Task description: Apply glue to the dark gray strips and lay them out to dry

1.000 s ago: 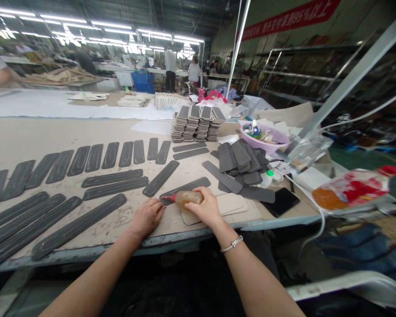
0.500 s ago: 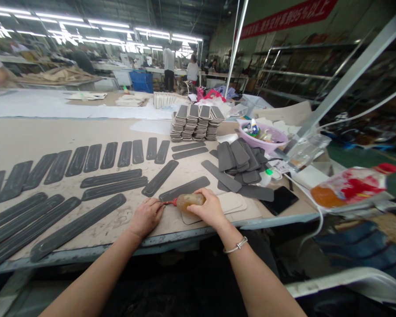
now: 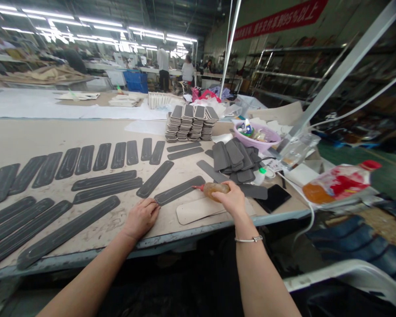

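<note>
My right hand [image 3: 234,200] is wrapped round a glue bottle [image 3: 215,191] of amber colour with a red nozzle. The bottle lies nearly level, its tip over the right end of a dark grey strip [image 3: 180,190] with rounded corners. A shiny line of glue runs along that strip. With bent fingers pressed together, my left hand [image 3: 141,219] holds the strip's left end against the table. Just in front of the bottle and partly under my right hand lie beige strips [image 3: 193,211].
Glue-lined grey pieces [image 3: 95,211] cover the table's left side. Dry grey pieces [image 3: 236,156] are heaped at right, near a black phone [image 3: 273,198] and a purple basin [image 3: 259,141]. Stacked pieces [image 3: 191,123] stand behind. A slanted metal post [image 3: 343,75] and a jug [image 3: 341,182] are farther right.
My right hand has moved the glue bottle rightwards along the strip, from its left end beside my left hand to its right end. My left hand stays at the left end.
</note>
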Available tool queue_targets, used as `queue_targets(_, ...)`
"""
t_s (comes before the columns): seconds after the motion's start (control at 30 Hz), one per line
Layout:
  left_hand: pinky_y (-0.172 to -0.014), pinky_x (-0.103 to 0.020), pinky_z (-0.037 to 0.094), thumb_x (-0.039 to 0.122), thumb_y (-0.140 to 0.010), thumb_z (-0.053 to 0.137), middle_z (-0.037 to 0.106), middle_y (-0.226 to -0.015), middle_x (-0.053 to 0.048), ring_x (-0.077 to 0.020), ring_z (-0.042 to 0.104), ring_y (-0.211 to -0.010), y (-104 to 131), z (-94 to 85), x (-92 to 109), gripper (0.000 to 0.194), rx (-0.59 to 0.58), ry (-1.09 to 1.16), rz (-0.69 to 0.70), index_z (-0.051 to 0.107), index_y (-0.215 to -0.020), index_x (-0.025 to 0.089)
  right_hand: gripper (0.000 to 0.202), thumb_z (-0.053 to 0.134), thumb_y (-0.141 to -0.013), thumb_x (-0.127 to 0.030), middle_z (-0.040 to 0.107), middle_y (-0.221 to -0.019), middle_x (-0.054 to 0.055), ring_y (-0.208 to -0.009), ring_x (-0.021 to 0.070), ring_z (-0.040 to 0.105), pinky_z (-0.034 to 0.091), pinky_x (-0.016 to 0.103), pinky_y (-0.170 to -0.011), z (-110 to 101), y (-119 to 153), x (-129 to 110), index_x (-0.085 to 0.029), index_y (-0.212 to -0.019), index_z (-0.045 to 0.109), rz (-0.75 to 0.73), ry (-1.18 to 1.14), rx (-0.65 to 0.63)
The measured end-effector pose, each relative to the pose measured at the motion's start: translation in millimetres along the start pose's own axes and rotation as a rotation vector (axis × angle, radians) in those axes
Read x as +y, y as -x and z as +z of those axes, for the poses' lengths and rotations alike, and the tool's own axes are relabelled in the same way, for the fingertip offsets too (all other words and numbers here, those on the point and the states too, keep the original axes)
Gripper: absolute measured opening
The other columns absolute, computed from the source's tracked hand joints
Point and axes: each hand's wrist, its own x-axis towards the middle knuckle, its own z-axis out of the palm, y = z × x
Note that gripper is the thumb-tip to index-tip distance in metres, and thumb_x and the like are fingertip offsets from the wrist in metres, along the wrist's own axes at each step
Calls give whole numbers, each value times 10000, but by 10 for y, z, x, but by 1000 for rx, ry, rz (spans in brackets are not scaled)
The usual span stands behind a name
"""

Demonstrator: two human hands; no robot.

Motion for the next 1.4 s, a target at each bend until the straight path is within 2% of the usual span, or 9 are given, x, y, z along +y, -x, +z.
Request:
queue_targets(0.17, -790, -322, 471, 291, -892, 446, 643, -901, -64, -195, 570, -839, -10, -12, 5, 225, -17, -4, 8, 628, -834, 174, 402, 687, -562, -364, 565, -880, 46, -811, 231, 562, 440, 358, -757, -24, -5, -1, -233, -931, 598, -57, 86, 156)
queue_targets(0.23, -795, -323, 468, 288, -893, 442, 642, -884, -64, -195, 569, -830, -17, -22, 13, 228, -18, -12, 8, 628, -830, 172, 406, 680, -571, -359, 561, -906, 47, -844, 232, 557, 437, 356, -781, 17, 35, -42, -228, -945, 592, -107, 63, 173)
queue_targets(0.43, -773, -319, 461, 287, -896, 431, 627, -845, -62, -192, 557, -801, -27, -48, 29, 239, -40, -31, 9, 620, -806, 172, 373, 690, -575, -370, 590, -858, 3, -807, 196, 560, 451, 306, -725, 283, 243, -271, -226, -904, 592, -217, -166, -62)
queue_targets(0.57, -750, -321, 458, 287, -896, 425, 617, -828, -62, -195, 549, -791, -32, -50, 32, 244, -49, -40, -1, 618, -796, 175, 341, 711, -544, -328, 587, -825, -5, -793, 189, 552, 445, 295, -716, 391, 292, -365, -229, -851, 599, -266, -146, -110)
queue_targets(0.83, -782, -325, 452, 285, -896, 424, 610, -831, -62, -193, 543, -807, -33, -44, 25, 243, -50, -22, -8, 613, -790, 176, 420, 700, -542, -369, 578, -886, 24, -833, 214, 554, 442, 331, -771, 73, 43, -55, -230, -925, 599, -85, -14, 85)
queue_targets(0.97, -770, -327, 452, 286, -891, 428, 611, -823, -62, -195, 540, -798, -40, -53, 35, 241, -52, -22, -8, 618, -793, 175, 418, 686, -552, -396, 599, -871, 8, -777, 195, 563, 452, 304, -708, 55, 98, -60, -225, -924, 604, -69, -141, -69)
queue_targets(1.1, -748, -321, 453, 285, -886, 433, 611, -820, -64, -197, 542, -795, -39, -57, 43, 240, -58, -17, -24, 624, -790, 176, 396, 686, -539, -380, 599, -842, -9, -757, 183, 556, 441, 287, -688, 145, 185, -185, -232, -902, 621, -154, -143, -185)
queue_targets(1.2, -745, -320, 453, 287, -890, 424, 609, -814, -65, -194, 544, -788, -35, -51, 40, 248, -64, -28, -20, 621, -786, 177, 381, 696, -531, -372, 600, -830, -12, -745, 182, 557, 436, 285, -674, 131, 170, -202, -240, -880, 620, -127, -100, -184)
queue_targets(1.4, -764, -323, 451, 289, -895, 425, 603, -812, -64, -198, 540, -802, -37, -48, 36, 247, -61, -44, -11, 613, -783, 174, 386, 708, -531, -381, 609, -792, -3, -733, 198, 571, 432, 294, -650, -113, 31, -49, -245, -878, 608, 25, -8, -63)
